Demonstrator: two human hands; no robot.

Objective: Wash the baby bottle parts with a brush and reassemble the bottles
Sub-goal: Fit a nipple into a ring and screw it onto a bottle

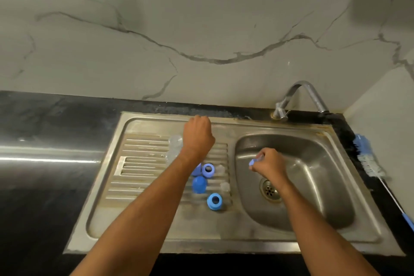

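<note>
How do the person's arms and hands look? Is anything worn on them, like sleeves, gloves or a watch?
Both forearms are bare as far as the frame shows; no sleeve reaches into view. The left hand and the right hand wear no gloves, and no watch, bracelet or ring is visible.

Home kitchen, prob. small. Steel sink point(331, 177) w/ ribbed drainboard point(143, 163), set in black stone counter point(44, 123). Curved tap point(300, 94) at back, marble-look wall point(179, 29) behind. Bottle brush point(369, 163) lying at right of sink.

Blue rings point(208, 170) and clear bottles point(175, 141) crowd the mid drainboard point(143, 163); its left ribs and the basin point(313, 186) lie open.
</note>
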